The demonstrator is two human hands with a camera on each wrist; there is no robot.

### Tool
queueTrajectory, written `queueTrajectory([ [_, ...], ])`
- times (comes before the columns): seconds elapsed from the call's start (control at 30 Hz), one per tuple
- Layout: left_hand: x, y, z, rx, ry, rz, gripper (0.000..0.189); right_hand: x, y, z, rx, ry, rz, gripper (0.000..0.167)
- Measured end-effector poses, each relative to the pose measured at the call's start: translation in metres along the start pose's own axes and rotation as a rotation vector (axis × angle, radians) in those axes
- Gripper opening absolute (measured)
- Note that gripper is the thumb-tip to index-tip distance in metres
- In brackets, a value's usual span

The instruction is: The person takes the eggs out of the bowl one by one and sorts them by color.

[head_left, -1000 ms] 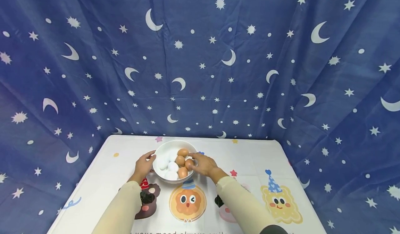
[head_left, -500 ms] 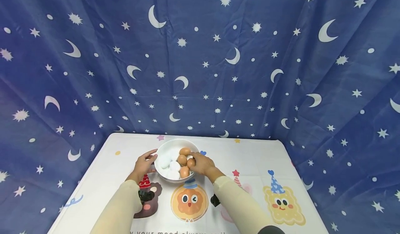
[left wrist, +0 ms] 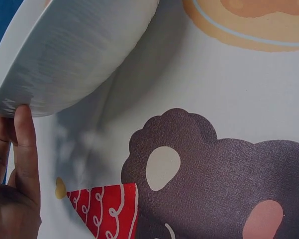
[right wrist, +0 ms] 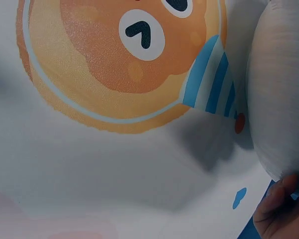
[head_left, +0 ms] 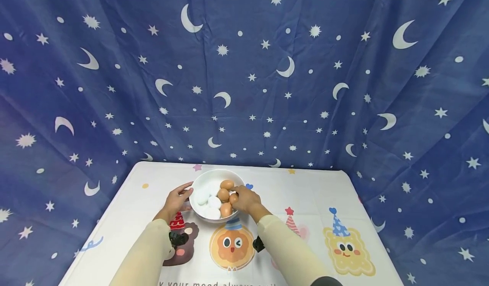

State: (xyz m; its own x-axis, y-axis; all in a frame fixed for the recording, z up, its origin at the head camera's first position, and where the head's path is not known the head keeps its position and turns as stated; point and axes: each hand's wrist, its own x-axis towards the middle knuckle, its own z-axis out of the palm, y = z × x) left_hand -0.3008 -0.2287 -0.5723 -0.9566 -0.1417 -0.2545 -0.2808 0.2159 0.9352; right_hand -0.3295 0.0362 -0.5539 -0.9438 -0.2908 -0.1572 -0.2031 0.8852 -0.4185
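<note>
L hand (head_left: 175,201) approx. same as 1 s ago: fingers near straight, touching bowl's (head_left: 206,178) L side, so bowl looks steadied; it's upright on the tabletop (head_left: 298,188), round, no long axis. Inside, L to R: white eggs (head_left: 214,202), then top brown egg (head_left: 227,185), long axis approx. L–R; then rightmost brown egg (head_left: 234,199) nr bowl's R wall, part hidden, axis unclear. R hand (head_left: 247,200), spread wider 1 s ago, now has fingers curled round that egg: grip prob. made, egg not yet lifted.
</note>
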Motion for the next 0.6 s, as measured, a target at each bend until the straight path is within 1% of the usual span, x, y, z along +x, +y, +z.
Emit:
queueTrajectory([
  [0.23, -0.0052, -0.0037, -0.0003, -0.018, -0.007, -0.021, 0.05, 0.0003, 0.0018, 0.0064, -0.024, -0.001, 0.005, 0.052],
  [0.43, -0.0047, -0.0008, -0.0005, 0.0, -0.004, -0.001, 0.049, 0.0058, 0.0021, 0.0045, -0.046, 0.011, -0.005, 0.05],
  [0.6, -0.0067, 0.0021, -0.0007, 0.001, -0.008, 0.009, 0.049, 0.0053, 0.0, 0.0026, -0.022, 0.0, 0.005, 0.048],
])
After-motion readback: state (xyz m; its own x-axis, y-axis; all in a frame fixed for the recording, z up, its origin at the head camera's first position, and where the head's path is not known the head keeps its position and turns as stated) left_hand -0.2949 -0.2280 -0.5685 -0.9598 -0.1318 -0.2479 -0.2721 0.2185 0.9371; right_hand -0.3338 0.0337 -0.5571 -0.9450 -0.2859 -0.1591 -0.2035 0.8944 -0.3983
